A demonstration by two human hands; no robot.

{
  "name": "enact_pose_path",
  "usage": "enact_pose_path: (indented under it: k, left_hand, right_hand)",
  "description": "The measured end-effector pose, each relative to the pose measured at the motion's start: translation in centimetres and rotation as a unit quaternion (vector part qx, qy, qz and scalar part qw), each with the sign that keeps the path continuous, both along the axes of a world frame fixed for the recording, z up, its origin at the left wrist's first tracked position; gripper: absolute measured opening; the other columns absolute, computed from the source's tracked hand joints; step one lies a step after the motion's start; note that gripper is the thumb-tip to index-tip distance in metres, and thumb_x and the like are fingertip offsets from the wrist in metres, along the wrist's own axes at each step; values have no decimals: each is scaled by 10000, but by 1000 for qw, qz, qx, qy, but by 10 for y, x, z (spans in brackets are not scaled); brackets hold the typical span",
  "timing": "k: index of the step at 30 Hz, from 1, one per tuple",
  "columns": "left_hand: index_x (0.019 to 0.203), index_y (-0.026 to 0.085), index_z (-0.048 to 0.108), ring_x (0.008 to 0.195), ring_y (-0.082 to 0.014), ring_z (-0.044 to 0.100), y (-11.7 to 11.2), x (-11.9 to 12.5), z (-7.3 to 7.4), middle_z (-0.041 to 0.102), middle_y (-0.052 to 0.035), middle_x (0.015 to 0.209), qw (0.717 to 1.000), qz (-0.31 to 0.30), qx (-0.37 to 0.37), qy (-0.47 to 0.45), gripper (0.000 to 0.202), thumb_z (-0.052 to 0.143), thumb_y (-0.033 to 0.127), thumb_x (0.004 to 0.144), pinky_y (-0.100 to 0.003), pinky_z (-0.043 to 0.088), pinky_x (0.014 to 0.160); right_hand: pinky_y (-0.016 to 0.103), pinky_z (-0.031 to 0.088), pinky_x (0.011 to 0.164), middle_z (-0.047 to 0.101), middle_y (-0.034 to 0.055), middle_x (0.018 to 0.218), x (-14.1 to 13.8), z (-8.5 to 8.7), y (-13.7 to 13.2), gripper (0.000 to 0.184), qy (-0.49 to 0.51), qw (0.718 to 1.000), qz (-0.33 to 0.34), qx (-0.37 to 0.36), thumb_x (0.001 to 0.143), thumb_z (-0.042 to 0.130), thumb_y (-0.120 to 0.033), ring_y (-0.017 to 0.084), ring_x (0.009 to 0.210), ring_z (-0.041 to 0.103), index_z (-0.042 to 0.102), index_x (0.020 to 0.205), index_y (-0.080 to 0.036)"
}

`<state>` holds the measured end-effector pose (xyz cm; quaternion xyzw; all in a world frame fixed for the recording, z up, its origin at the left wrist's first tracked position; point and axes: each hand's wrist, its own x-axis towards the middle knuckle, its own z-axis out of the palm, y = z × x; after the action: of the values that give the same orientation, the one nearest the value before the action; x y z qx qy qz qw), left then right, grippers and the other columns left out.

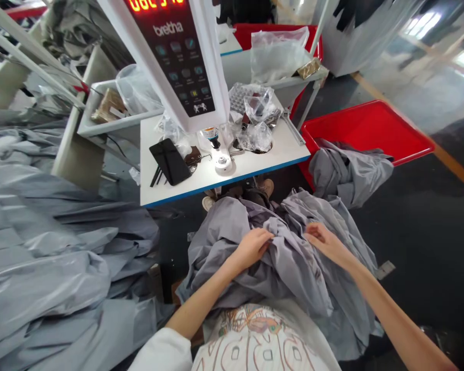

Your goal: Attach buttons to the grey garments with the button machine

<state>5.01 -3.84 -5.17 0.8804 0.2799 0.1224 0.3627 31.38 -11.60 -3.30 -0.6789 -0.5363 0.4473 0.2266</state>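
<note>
A crumpled grey garment (290, 263) lies across my lap below the white machine table (251, 165). My left hand (253, 247) is closed on a fold of the grey cloth near its middle. My right hand (325, 241) pinches the same garment a little to the right, fingers curled into the fabric. The two hands sit close together with a ridge of cloth bunched between them.
A machine head with a dark control panel (180, 56) rises over the table, which carries a black phone (170, 161), plastic bags (257, 116) and small parts. A red bin (367, 131) with more grey cloth (348, 172) stands right. Piled grey fabric (54, 257) fills the left.
</note>
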Motion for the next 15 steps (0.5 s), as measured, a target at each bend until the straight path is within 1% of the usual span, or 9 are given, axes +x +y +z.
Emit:
enact_pose_path:
  k: [1,3,4,6,8,10,13,14,15]
  left_hand:
    - [1123,150,580,1011,-217,566,-2,1,10,629,-104,1089,999,-24,14,-20,288,425,106,885,-340,443,893]
    - [1155,174,568,1040,-217,550,-6,4,28,616,-95,1128,994,-90,29,-57,350,425,71,852,-348,426,923]
    - [1160,182,563,1066,-219,538,-6,5,35,606,-91,1146,990,-116,26,-78,376,428,56,832,-355,415,948]
    - [1164,188,547,1124,-219,508,-5,4,42,575,-95,1182,984,-123,-5,-129,424,435,32,786,-366,396,996]
    - [1188,184,507,1186,-227,465,1,-2,42,513,-113,1237,977,-76,-62,-188,477,473,42,733,-388,376,1040]
    - [1253,183,429,1254,-249,413,10,-10,39,428,-133,1318,961,-32,-140,-238,552,532,97,717,-421,359,1068]
    - [1370,198,281,1325,-282,355,30,-20,37,288,-157,1457,934,-31,-250,-253,683,600,220,767,-439,373,1056]
    - [1403,201,236,1310,-278,381,37,-21,38,302,-160,1460,932,-37,-270,-240,730,613,249,780,-426,390,1038]
    - [1431,203,196,1263,-265,434,44,-21,40,364,-158,1427,934,-41,-277,-220,786,632,267,780,-409,409,1013]
  right_hand:
    - [439,438,967,555,129,1222,-2,0,10,497,12,999,9,32,825,571,-493,263,1108,554,484,1216,-198]
    - [446,358,1071,419,128,1401,-12,6,29,676,80,990,100,60,766,660,-432,273,1294,416,383,1346,-224]
    - [431,350,1083,414,117,1408,-18,10,36,673,120,979,155,51,765,666,-405,263,1309,401,385,1350,-228]
    - [381,415,1022,527,94,1281,-29,22,49,507,176,960,219,16,799,627,-366,232,1198,507,475,1257,-214]
    - [329,485,885,616,59,1060,-37,34,58,300,178,960,218,3,814,580,-303,196,987,596,552,1092,-192]
    - [307,485,819,623,34,949,-40,48,65,192,136,973,184,41,784,546,-201,182,896,598,559,975,-190]
    - [331,442,898,614,50,1051,-45,75,72,152,70,976,149,142,732,523,-111,200,1004,577,501,853,-200]
    - [341,423,932,603,60,1109,-47,86,74,139,53,973,146,169,733,526,-108,209,1057,562,471,818,-202]
    - [342,414,945,596,65,1139,-50,97,76,133,36,971,145,188,740,531,-114,214,1080,555,445,789,-203]
